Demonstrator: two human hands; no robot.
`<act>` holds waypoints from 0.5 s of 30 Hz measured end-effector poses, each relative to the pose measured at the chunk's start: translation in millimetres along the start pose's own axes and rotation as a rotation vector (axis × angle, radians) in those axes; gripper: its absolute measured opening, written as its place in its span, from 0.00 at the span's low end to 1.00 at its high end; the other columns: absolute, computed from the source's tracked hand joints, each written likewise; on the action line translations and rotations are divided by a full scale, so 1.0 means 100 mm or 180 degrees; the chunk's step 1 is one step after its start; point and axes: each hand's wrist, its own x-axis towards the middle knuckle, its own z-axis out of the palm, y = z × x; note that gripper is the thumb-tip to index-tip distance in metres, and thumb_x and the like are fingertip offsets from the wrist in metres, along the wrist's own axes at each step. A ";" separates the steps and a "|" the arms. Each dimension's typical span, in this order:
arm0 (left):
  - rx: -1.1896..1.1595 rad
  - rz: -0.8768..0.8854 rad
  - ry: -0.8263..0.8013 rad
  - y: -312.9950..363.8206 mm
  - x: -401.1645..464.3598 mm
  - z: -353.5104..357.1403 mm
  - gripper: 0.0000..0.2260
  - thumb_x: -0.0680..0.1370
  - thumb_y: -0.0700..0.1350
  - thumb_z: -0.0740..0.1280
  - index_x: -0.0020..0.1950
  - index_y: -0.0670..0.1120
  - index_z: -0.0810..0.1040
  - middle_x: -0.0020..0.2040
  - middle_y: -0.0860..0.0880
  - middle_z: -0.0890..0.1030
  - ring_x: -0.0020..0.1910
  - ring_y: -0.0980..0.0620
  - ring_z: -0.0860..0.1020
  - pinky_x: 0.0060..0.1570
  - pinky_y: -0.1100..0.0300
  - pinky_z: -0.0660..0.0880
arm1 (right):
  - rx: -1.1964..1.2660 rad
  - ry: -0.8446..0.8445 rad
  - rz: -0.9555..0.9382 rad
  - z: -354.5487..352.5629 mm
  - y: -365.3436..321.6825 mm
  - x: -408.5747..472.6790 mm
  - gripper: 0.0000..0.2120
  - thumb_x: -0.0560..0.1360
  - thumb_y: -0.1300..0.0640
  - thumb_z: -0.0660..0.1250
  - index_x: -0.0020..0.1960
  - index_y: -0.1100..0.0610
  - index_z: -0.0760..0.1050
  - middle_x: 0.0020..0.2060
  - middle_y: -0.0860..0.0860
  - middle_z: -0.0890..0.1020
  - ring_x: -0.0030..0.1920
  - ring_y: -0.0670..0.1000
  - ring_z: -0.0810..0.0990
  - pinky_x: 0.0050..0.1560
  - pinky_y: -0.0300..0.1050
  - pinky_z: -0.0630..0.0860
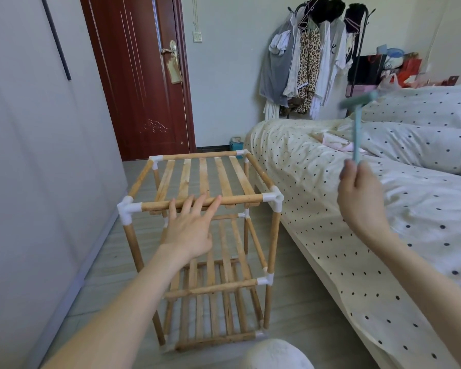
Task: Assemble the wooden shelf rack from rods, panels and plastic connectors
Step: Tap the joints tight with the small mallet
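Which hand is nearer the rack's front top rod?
Left. The left hand rests its fingers on the rod; the right hand is raised over the bed, holding a mallet.

So the floor (pixel 298 265) is pale wood-look planks, and the wooden shelf rack (pixel 202 235) stands right on it, upright on its legs, between the grey wardrobe (pixel 32 155) on the left and the bed (pixel 357 235) on the right. The bed's near edge runs just beside the rack. A small teal box (pixel 236 145) sits on the floor by the far wall.
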 end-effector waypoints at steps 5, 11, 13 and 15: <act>0.0007 0.0013 -0.0030 -0.01 -0.02 0.00 0.40 0.75 0.47 0.63 0.75 0.59 0.37 0.78 0.50 0.45 0.76 0.45 0.45 0.70 0.39 0.39 | -0.1467 -0.2298 0.0657 0.12 0.25 -0.19 0.16 0.83 0.55 0.50 0.38 0.56 0.66 0.34 0.54 0.74 0.34 0.55 0.74 0.37 0.47 0.72; 0.0065 -0.0006 0.0011 0.01 -0.02 -0.04 0.39 0.76 0.47 0.62 0.76 0.59 0.38 0.78 0.50 0.46 0.76 0.46 0.46 0.71 0.39 0.41 | -0.0801 -0.0708 0.0163 0.08 0.23 -0.12 0.14 0.82 0.52 0.49 0.45 0.59 0.66 0.31 0.52 0.72 0.33 0.57 0.72 0.34 0.48 0.66; 0.0097 0.0015 0.0039 0.00 -0.04 -0.04 0.38 0.76 0.46 0.62 0.76 0.59 0.38 0.77 0.50 0.47 0.75 0.46 0.47 0.71 0.39 0.44 | -0.1698 -0.2193 0.0089 0.21 0.34 -0.34 0.14 0.82 0.50 0.48 0.42 0.55 0.65 0.35 0.52 0.74 0.37 0.57 0.73 0.38 0.48 0.69; 0.0130 0.0132 0.0128 -0.05 -0.04 -0.07 0.36 0.77 0.45 0.60 0.76 0.59 0.41 0.77 0.51 0.51 0.74 0.48 0.52 0.71 0.41 0.48 | -0.1720 -0.2622 0.0023 0.26 0.44 -0.42 0.16 0.82 0.48 0.48 0.37 0.51 0.61 0.34 0.51 0.73 0.37 0.56 0.73 0.39 0.47 0.69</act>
